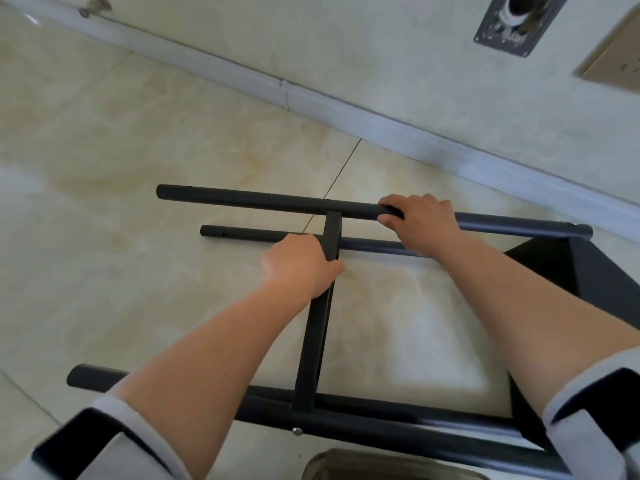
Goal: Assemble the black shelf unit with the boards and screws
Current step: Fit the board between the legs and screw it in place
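- Near tube (pixel 346 422) at 6 o'clock, screw (pixel 296 431) seated.
- Left hand (pixel 298 265) fingers wrap crossbar (pixel 313 341), axis 12–6.
- Right hand (pixel 420 221) grips far tube (pixel 259 199), 1 o'clock of left.

The shelf frame (pixel 313 336) is black metal with a smooth, matt painted finish, its round tubes (pixel 263 201) catching a faint sheen. A small silvery screw head (pixel 296 430) looks shiny. The floor (pixel 138 150) is glossy, cream marbled tile. The sleeves (pixel 104 441) look like soft cloth.
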